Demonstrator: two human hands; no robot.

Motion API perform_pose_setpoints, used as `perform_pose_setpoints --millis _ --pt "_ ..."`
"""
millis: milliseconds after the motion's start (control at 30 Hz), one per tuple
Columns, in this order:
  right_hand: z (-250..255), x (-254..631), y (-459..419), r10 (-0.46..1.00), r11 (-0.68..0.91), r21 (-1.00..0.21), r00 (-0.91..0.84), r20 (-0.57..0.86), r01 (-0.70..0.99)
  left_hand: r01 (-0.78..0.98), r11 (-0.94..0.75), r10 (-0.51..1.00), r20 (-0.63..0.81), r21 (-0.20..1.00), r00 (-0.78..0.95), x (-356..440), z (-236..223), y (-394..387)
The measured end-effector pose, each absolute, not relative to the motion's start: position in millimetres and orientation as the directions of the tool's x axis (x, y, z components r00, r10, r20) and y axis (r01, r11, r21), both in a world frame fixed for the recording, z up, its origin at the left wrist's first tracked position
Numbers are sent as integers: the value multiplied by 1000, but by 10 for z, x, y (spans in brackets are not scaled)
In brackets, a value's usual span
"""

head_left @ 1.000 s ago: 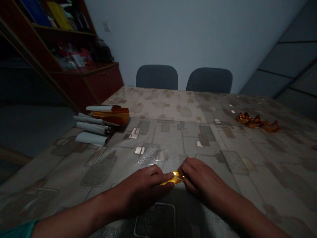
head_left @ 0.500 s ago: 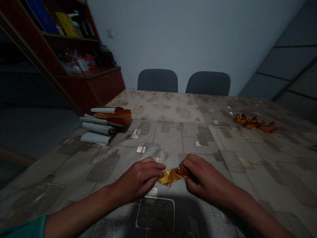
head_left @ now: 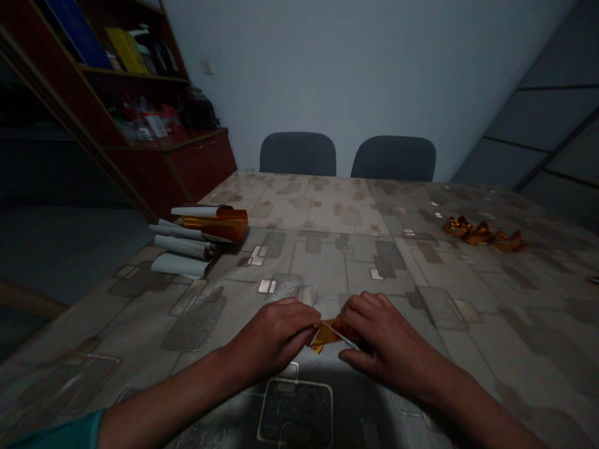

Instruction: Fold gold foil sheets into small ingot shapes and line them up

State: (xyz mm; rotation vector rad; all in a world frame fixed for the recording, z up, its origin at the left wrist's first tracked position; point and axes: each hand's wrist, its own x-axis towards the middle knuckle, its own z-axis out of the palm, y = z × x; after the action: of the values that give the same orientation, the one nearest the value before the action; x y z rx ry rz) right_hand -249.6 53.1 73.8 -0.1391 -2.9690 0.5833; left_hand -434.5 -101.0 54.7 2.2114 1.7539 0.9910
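A small piece of gold foil paper lies folded on the patterned table near its front edge. My left hand pinches its left end with fingers curled. My right hand grips its right end, fingers closed over the fold. Most of the paper is hidden between the two hands.
Several rolled white and gold foil sheets lie at the table's left edge. A row of folded gold foil shapes sits at the right. Two dark chairs stand at the far side. A red shelf unit fills the left.
The hands have drawn closer together and the gold paper is folded more tightly between them, showing less of its surface than half a second ago.
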Motion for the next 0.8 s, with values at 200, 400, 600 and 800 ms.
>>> perform_pose_setpoints --millis 200,400,600,800 --pt "726 -2529 526 56 966 -256 -992 115 25 844 -324 927 322 428 193 -4335 574 -1030" --pt "737 -2535 491 37 977 -215 -993 112 12 832 -269 929 359 486 90 -4264 599 -1029" --pt "707 -2559 512 119 920 -390 -972 204 31 507 86 969 47 857 -243 -4282 722 -950" --pt "741 -2528 508 359 363 -921 -933 -4 143 -514 107 891 -312 851 -330 -4320 719 -949"
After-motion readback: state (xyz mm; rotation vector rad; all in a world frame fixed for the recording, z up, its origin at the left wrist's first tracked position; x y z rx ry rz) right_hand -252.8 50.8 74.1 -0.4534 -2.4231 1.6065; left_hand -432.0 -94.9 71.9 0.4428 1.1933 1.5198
